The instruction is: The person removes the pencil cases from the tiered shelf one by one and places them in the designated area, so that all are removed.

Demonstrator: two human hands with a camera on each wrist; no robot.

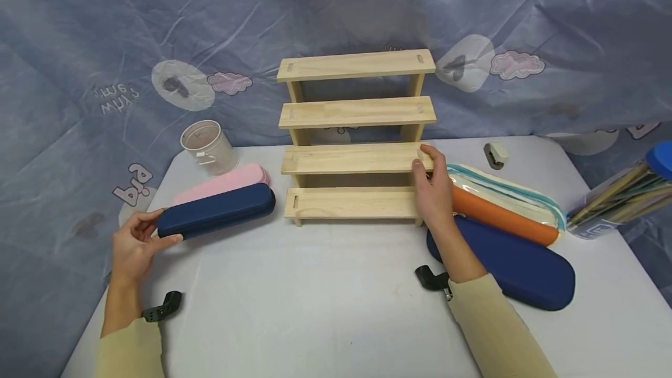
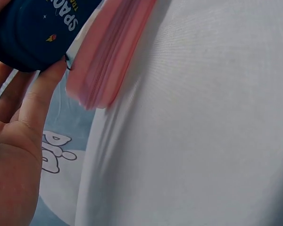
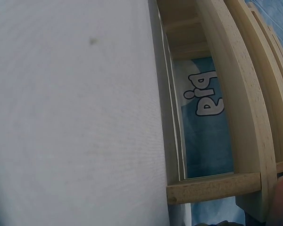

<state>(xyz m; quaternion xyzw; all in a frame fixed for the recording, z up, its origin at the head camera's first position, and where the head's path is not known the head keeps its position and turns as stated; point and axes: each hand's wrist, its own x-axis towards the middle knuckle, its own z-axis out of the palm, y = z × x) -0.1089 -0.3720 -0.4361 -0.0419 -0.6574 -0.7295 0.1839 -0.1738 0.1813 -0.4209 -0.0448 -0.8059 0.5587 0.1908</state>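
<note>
In the head view, my left hand (image 1: 131,247) pinches the left end of a dark blue pencil case (image 1: 216,210), thumb in front and fingers behind. The case is tilted beside a pink pencil case (image 1: 223,184), which it partly covers. White lettering and a small rocket show on the blue case (image 2: 42,35) in the left wrist view. My right hand (image 1: 434,197) grips the right end of the second-lowest board of a tiered wooden shelf (image 1: 352,159). The right wrist view shows that shelf (image 3: 245,99) from its side, with only a sliver of my hand at the edge.
On the right lie a clear-and-orange pencil case (image 1: 488,209) and a navy case (image 1: 520,264), partly behind my right arm. A blue-lidded jar of sticks (image 1: 614,200) stands farther right. A small white-and-grey object (image 1: 496,155) and a translucent bucket (image 1: 210,147) are at the back.
</note>
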